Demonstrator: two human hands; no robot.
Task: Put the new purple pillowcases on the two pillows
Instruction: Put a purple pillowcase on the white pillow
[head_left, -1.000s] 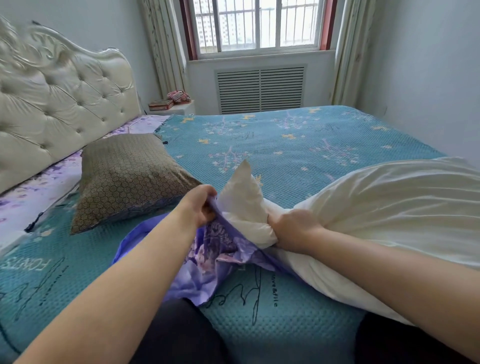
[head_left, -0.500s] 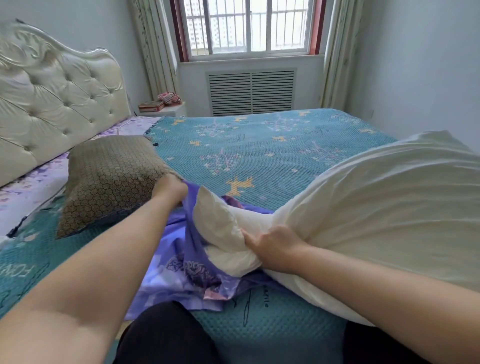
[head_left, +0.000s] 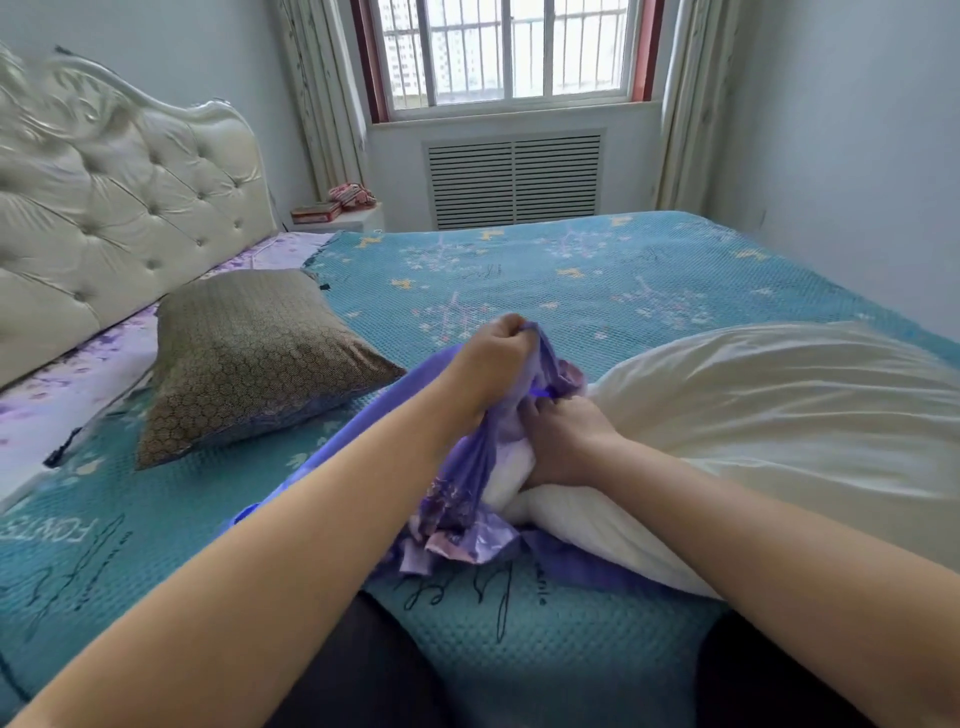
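We're seeing open teal bedspread (head_left: 571, 270) stretching toward the window, w/ free room there. Brown pillow (head_left: 249, 358) is blocking the left, headboard (head_left: 119, 208) rising behind it. White pillow (head_left: 769, 415) is filling the right side; bunched purple pillowcase (head_left: 467, 493) is crowding the middle.

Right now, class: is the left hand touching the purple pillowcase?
Touching. The head view shows the left hand with its fingers curled round a bunched edge of the purple pillowcase, holding it up.

Home bedroom: bed (head_left: 597, 291), tufted headboard (head_left: 119, 208), curtained window (head_left: 509, 52).
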